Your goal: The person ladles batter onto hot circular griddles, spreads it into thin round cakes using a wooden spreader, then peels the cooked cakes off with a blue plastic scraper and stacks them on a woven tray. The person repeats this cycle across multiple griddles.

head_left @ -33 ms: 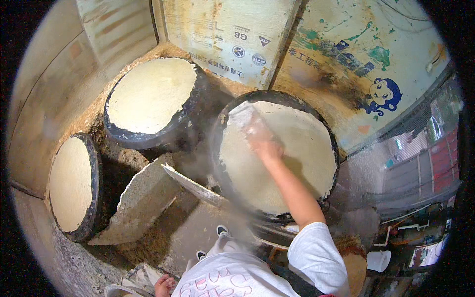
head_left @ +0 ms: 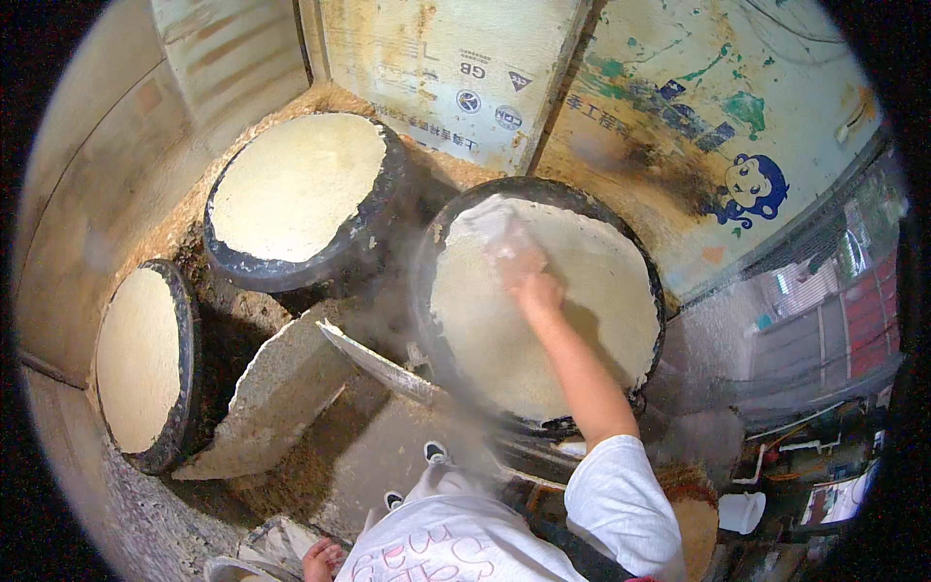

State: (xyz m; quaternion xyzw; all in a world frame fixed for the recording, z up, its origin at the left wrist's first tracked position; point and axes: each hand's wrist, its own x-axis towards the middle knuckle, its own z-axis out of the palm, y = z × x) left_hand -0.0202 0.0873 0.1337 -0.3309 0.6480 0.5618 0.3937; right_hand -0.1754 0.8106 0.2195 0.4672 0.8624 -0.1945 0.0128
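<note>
My right hand (head_left: 524, 267), blurred by motion, is closed on a pale, soft-looking cloth (head_left: 490, 221). The cloth lies against the upper left part of a thin cream-coloured sheet (head_left: 543, 330) that covers most of a large round black griddle (head_left: 648, 257). My right forearm crosses over the sheet from the lower right. At the lower edge, my left hand (head_left: 323, 560) hangs beside my shirt with its fingers curled and no held thing visible. It is nearest to a crumpled pale cloth or bag (head_left: 286, 545).
Two more black griddles with cream-coloured layers, one at the upper left (head_left: 296, 189) and one at the far left (head_left: 141, 364), stand near the walls. Rough upright boards (head_left: 281, 388) rise between them and me. A white bucket (head_left: 741, 511) is at the lower right. Haze hangs about the griddles.
My right hand and the cloth have shifted a little to the right across the sheet, and the wrist looks more bent. My left hand has stayed in place.
</note>
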